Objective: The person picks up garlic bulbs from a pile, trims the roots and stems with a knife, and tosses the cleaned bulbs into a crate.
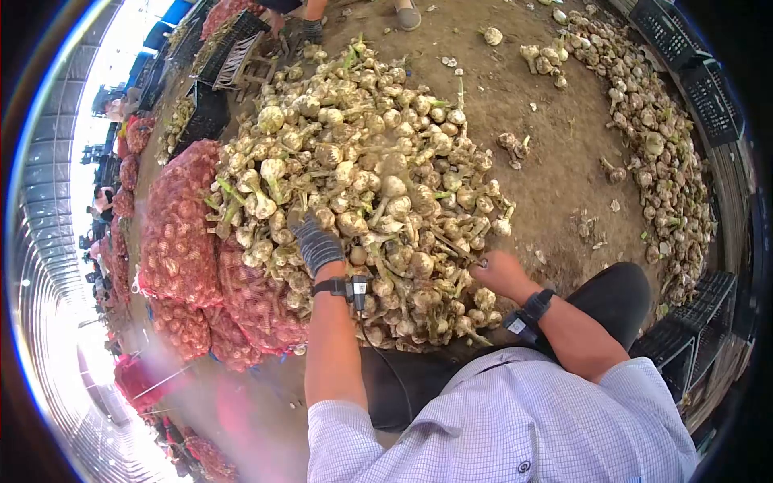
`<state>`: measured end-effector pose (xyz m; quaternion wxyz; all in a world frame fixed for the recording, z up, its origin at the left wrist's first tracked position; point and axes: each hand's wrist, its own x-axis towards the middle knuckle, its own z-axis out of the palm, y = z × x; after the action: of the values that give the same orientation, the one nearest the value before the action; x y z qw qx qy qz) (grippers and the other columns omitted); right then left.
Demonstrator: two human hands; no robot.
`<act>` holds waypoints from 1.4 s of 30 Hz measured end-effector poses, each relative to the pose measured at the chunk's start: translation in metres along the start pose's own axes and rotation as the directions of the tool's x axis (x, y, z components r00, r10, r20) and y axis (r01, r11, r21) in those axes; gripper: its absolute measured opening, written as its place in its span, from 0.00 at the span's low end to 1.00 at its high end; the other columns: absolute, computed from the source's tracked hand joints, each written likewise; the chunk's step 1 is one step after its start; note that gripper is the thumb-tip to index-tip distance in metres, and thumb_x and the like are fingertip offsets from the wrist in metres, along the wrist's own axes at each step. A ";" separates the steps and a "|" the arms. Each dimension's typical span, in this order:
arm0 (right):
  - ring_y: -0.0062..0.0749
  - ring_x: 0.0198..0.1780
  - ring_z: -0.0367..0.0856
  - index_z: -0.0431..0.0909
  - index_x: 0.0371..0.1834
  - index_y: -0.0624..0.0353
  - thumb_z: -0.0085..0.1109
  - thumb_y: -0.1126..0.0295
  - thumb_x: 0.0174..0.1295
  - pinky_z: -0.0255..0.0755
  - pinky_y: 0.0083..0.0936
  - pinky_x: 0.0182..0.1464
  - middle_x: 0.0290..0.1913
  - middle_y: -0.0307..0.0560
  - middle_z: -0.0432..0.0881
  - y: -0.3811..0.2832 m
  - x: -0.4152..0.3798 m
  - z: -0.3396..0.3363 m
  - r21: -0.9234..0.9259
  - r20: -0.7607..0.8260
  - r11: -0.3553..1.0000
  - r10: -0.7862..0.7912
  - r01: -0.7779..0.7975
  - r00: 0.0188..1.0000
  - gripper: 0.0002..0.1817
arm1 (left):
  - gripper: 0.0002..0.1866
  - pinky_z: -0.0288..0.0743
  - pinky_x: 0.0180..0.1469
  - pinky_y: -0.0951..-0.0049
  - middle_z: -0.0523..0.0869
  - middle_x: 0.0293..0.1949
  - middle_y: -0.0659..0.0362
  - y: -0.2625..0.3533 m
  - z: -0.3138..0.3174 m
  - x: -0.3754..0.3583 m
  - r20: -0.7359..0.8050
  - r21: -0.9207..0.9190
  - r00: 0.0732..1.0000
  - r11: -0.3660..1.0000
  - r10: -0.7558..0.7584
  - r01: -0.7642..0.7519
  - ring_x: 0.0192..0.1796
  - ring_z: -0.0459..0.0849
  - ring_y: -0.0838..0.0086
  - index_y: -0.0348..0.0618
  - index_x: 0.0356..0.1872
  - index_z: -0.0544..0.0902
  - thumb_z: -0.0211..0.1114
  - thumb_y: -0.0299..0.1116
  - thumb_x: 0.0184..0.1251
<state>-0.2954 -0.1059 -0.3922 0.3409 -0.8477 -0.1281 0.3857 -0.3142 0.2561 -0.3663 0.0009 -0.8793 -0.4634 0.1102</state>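
A large heap of garlic bulbs (pixel 394 187) with short stems and dirty skins lies on the ground before me. My left hand (pixel 317 244), in a grey striped glove, reaches onto the left part of the heap. Its fingers are stretched out and touch bulbs there; the fingertips are partly lost among them. On the heap's right side, my bare right hand (pixel 501 275) is closed around a slim tool (pixel 459 248). The tool's long narrow end points left over the bulbs; its exact kind is not clear.
Red mesh sacks of garlic (pixel 179 229) stand against the heap's left side. Another long garlic pile (pixel 656 153) runs along the right, beside black crates (pixel 708 101). Across the heap, another person's gloved hand (pixel 312 30) is near the bulbs. Loose bulbs (pixel 515 147) dot the dirt floor.
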 end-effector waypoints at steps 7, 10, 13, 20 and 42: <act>0.56 0.29 0.80 0.83 0.32 0.67 0.58 0.56 0.53 0.74 0.45 0.36 0.26 0.63 0.81 -0.015 -0.001 -0.005 0.058 -0.045 0.995 -0.074 0.076 0.996 0.20 | 0.29 0.74 0.58 0.60 0.79 0.56 0.46 -0.014 -0.042 -0.042 -0.217 -0.357 0.976 0.931 -0.002 -0.077 0.56 0.79 0.58 0.34 0.60 0.74 0.70 0.29 0.56; 0.52 0.28 0.79 0.81 0.33 0.65 0.59 0.59 0.54 0.72 0.41 0.34 0.25 0.60 0.80 -0.034 -0.006 -0.010 0.098 -0.057 0.984 -0.144 0.149 0.988 0.17 | 0.25 0.76 0.55 0.65 0.83 0.50 0.51 -0.006 -0.062 -0.087 0.081 -0.963 0.993 0.263 0.088 0.055 0.53 0.80 0.63 0.37 0.61 0.73 0.65 0.28 0.62; 0.52 0.27 0.78 0.80 0.30 0.64 0.60 0.62 0.53 0.70 0.40 0.32 0.25 0.57 0.79 -0.058 -0.018 -0.023 0.134 -0.104 0.950 -0.270 0.283 0.957 0.14 | 0.24 0.75 0.51 0.75 0.81 0.52 0.58 0.020 -0.061 -0.140 0.072 -0.983 0.932 -0.134 0.355 0.127 0.50 0.79 0.75 0.40 0.63 0.71 0.61 0.27 0.65; 0.53 0.35 0.79 0.81 0.33 0.60 0.64 0.64 0.48 0.72 0.43 0.39 0.30 0.55 0.79 -0.065 -0.034 -0.022 0.007 -0.140 0.909 -0.412 0.417 0.900 0.12 | 0.21 0.77 0.45 0.69 0.86 0.40 0.55 0.023 0.002 -0.167 0.104 -0.907 0.761 0.375 0.641 -0.191 0.42 0.83 0.70 0.38 0.54 0.76 0.67 0.31 0.60; 0.53 0.33 0.81 0.83 0.33 0.60 0.66 0.58 0.50 0.74 0.43 0.37 0.30 0.55 0.83 -0.008 0.004 -0.007 -0.229 0.063 0.969 -0.085 0.097 0.994 0.16 | 0.22 0.79 0.42 0.67 0.87 0.36 0.53 0.008 -0.016 -0.190 -0.070 -0.914 0.822 0.293 0.566 -0.280 0.38 0.86 0.65 0.35 0.45 0.81 0.74 0.37 0.50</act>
<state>-0.2870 -0.1016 -0.3861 0.2535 -0.8646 -0.2197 0.3742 -0.4083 0.0980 -0.3150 -0.5582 -0.8063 -0.1916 -0.0405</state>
